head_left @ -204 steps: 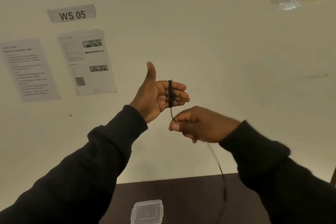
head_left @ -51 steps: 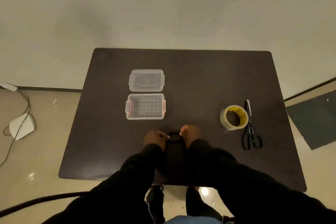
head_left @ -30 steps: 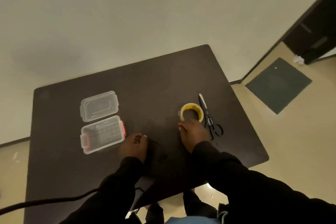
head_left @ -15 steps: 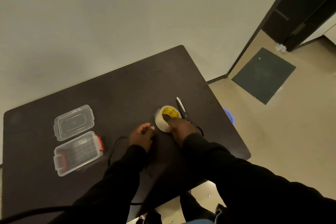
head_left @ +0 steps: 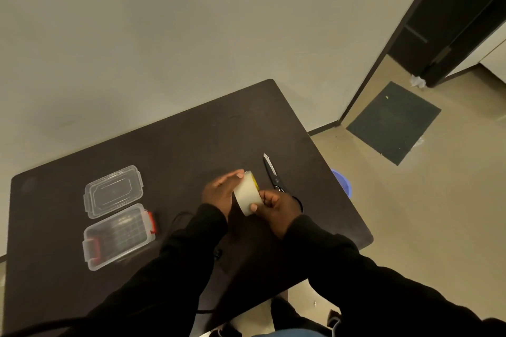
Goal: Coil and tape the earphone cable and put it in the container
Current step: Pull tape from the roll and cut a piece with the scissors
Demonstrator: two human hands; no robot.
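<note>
Both hands hold the roll of tape [head_left: 246, 194] above the dark table [head_left: 191, 145]. My left hand [head_left: 219, 193] cups its far left side with the fingers stretched along it. My right hand [head_left: 276, 206] grips the near right side, thumb on the roll's face. The black earphone cable [head_left: 179, 217] lies on the table below my left sleeve; only a thin loop of it shows, the rest is hidden by my arm. The clear container [head_left: 119, 236] with red latches stands open at the left, and its clear lid [head_left: 113, 191] lies just behind it.
Black-handled scissors [head_left: 271, 171] lie on the table right of the tape, blades pointing away, handles partly hidden by my right hand. A blue object [head_left: 341, 180] shows past the table's right edge. A dark doormat [head_left: 394, 122] lies by the doorway.
My right hand has lifted the tape roll off the table and turned it on edge. My left hand has left the cable and come up against the roll. The view has swung slightly.
</note>
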